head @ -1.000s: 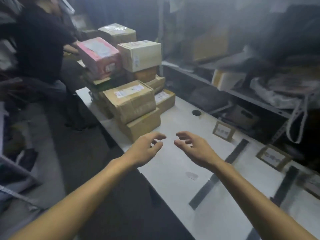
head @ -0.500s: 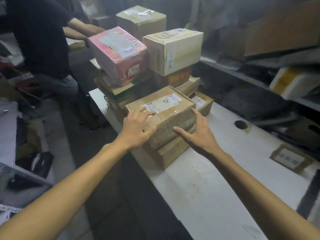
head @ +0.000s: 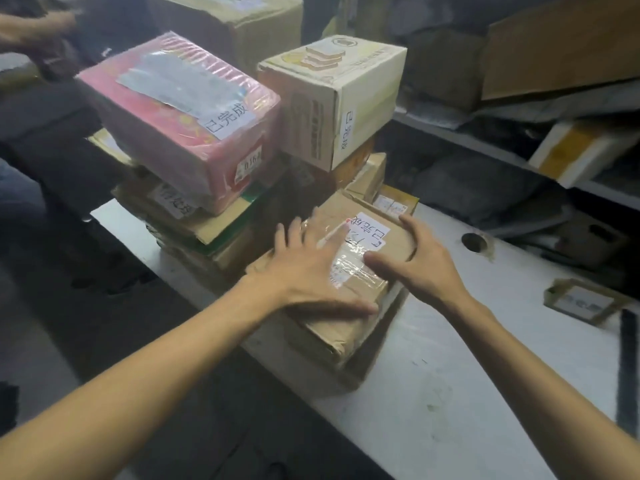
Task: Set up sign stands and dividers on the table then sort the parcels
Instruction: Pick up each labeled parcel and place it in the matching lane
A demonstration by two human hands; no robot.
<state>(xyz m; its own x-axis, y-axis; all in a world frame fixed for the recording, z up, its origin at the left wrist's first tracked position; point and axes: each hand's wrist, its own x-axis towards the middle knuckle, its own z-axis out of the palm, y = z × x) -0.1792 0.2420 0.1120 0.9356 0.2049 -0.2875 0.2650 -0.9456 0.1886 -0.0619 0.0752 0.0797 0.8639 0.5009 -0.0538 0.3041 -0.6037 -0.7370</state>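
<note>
Head view puts me at the parcel pile on the far left end of the table [head: 433, 393]; sign stand [head: 581, 301] and black divider [head: 628, 368] are already down on the right, so I judge this as sorting, first pick; target is the brown taped parcel [head: 394, 245], top of a short stack at the near edge, resting on a lower box [head: 325, 379], with the pink parcel [head: 180, 112] and cream box [head: 332, 98] piled behind; left hand [head: 311, 271] lies spread flat on its lid, holding nothing; right hand [head: 419, 261] hooks its fingers over the far right edge, thumb on top; long axis runs near-left to far-right, lid up, label writing upside down to me; next I'd want the left hand gripping the opposite edge, then a level lift.
</note>
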